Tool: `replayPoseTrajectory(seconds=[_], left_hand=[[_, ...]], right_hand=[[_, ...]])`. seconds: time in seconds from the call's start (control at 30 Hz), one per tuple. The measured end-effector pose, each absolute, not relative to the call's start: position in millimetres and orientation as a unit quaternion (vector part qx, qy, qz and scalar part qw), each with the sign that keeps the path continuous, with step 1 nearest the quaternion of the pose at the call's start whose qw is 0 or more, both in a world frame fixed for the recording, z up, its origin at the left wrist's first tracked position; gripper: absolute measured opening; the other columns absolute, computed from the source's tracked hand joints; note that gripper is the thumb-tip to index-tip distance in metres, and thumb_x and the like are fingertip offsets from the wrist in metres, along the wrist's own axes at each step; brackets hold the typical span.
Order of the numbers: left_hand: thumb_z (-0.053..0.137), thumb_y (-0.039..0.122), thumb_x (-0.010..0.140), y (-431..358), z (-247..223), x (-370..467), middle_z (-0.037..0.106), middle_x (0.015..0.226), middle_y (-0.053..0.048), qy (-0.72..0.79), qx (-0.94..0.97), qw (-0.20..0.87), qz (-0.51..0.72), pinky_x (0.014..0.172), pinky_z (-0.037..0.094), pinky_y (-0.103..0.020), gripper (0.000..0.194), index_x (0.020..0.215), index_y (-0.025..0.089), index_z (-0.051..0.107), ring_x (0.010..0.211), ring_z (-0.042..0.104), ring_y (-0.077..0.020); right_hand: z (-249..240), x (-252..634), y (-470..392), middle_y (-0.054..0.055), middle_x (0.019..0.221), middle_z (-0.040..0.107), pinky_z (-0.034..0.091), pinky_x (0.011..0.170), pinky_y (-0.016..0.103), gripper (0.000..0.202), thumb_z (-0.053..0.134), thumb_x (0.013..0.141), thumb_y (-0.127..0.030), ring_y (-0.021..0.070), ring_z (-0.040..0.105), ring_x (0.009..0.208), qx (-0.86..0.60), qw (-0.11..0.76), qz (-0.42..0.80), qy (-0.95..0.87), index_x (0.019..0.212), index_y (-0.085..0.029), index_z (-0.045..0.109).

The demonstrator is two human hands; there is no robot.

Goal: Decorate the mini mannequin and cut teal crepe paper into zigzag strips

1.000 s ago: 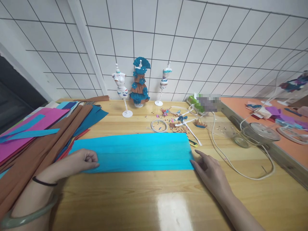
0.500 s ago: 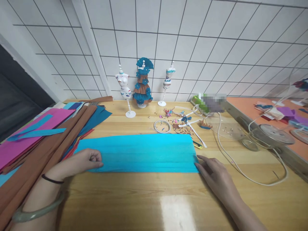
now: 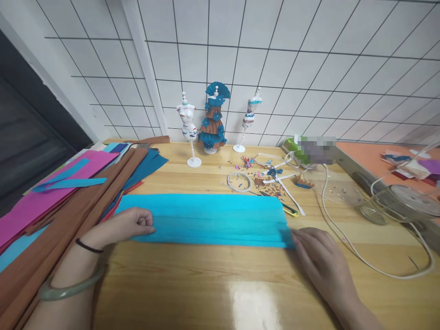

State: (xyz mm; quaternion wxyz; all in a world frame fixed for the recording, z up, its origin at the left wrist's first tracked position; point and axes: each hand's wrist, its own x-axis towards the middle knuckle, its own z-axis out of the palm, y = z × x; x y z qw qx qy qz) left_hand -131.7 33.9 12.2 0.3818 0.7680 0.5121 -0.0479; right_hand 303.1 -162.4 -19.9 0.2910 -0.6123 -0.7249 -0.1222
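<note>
A bright blue sheet of crepe paper (image 3: 213, 220) lies flat across the wooden table, with faint creases running along its length. My left hand (image 3: 132, 224) rests on its left end, fingers curled in against the paper; whether they pinch a fold is hard to see. At the lower right corner, my right hand (image 3: 325, 256) has thumb and fingers pressed together on the paper's edge. Just past the right end lies a yellow-and-black cutter (image 3: 290, 210), partly hidden by the sheet.
Stacked coloured paper (image 3: 68, 192) covers the left side. Two bare mannequins (image 3: 187, 121) (image 3: 252, 114) flank a dressed mannequin (image 3: 213, 121) by the tiled wall. Behind the sheet are a tape ring (image 3: 229, 182) and paper scraps (image 3: 273, 188). A white cable (image 3: 364, 271) loops at right.
My right thumb and fingers have closed on the paper's right edge, where they were apart before. My left fingers stay curled on the left end. The view has shifted slightly left.
</note>
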Motion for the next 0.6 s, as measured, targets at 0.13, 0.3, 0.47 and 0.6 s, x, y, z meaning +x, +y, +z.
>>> replayPoseTrajectory(seconds=[0.13, 0.3, 0.47, 0.6], left_hand=[[0.061, 0.048, 0.065, 35, 10, -133, 0.04, 0.054, 0.005, 0.511, 0.767, 0.386, -0.044, 0.045, 0.025, -0.021, 0.031, 0.066, 0.017, 0.054, 0.051, 0.036, -0.0097], [0.062, 0.048, 0.065, 35, 10, -132, 0.04, 0.053, 0.006, 0.515, 0.765, 0.385, -0.042, 0.044, 0.024, -0.02, 0.032, 0.065, 0.018, 0.053, 0.05, 0.036, -0.0095], [0.062, 0.048, 0.066, 34, 12, -133, 0.04, 0.054, 0.006, 0.512, 0.764, 0.39, -0.053, 0.045, 0.026, -0.02, 0.032, 0.067, 0.017, 0.052, 0.05, 0.036, -0.0094], [0.062, 0.049, 0.066, 34, 13, -133, 0.04, 0.055, 0.006, 0.502, 0.77, 0.39, -0.052, 0.046, 0.026, -0.02, 0.034, 0.068, 0.017, 0.053, 0.051, 0.037, -0.0093]], right_hand=[[-15, 276, -165, 0.015, 0.109, 0.065, 0.048, 0.089, 0.044, 0.03, 0.055, 0.084, -0.02, 0.0268, 0.057, 0.107, -0.517, 0.262, -0.116, -0.807, 0.113, -0.011, 0.058], [-16, 256, -166, 0.015, 0.114, 0.065, 0.05, 0.092, 0.043, 0.035, 0.057, 0.085, -0.028, 0.0272, 0.055, 0.113, -0.477, 0.173, -0.106, -0.855, 0.115, -0.009, 0.059], [-13, 255, -166, 0.014, 0.105, 0.068, 0.051, 0.091, 0.04, 0.027, 0.057, 0.085, -0.021, 0.026, 0.057, 0.109, -0.458, 0.208, -0.097, -0.859, 0.108, -0.008, 0.062], [-16, 255, -166, 0.012, 0.092, 0.069, 0.054, 0.082, 0.037, 0.023, 0.055, 0.085, -0.017, 0.0231, 0.062, 0.094, -0.464, 0.243, -0.064, -0.849, 0.107, -0.01, 0.061]])
